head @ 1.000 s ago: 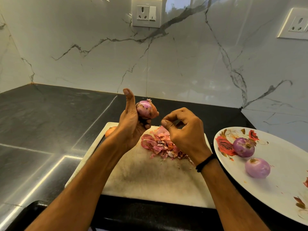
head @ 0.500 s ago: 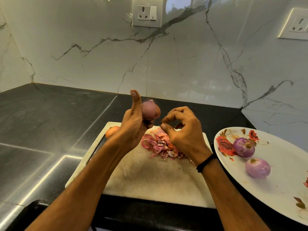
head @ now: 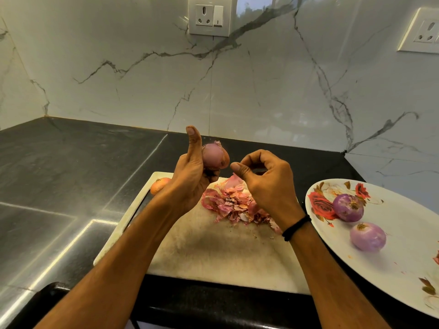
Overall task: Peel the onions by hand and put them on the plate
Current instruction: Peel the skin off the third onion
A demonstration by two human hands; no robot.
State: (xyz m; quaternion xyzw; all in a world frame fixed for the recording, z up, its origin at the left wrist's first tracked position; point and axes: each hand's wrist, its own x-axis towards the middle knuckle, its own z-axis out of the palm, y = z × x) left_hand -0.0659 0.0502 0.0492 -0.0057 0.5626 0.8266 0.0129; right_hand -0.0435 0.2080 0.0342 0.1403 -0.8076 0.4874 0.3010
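Centrally, left hand (head: 190, 184): raised above the white rectangular cutting board (head: 213, 257), thumb straight up, fingers curled round a partly skinned pinkish onion (head: 215, 157).
Right hand (head: 266, 184): just beside that onion, fingers curled, thumb and forefinger tips close together; whether they pinch any skin cannot be told.
Onions, count: four, namely the held one, an orange-brown unpeeled onion (head: 160, 185), a far peeled purple onion (head: 348, 207) and a near peeled purple onion (head: 367, 236).
Board: carries one heap of pink papery peelings (head: 232, 203), with the unpeeled onion at its far left corner.
White flower-printed plate (head: 403, 269): holds both peeled onions, set apart.
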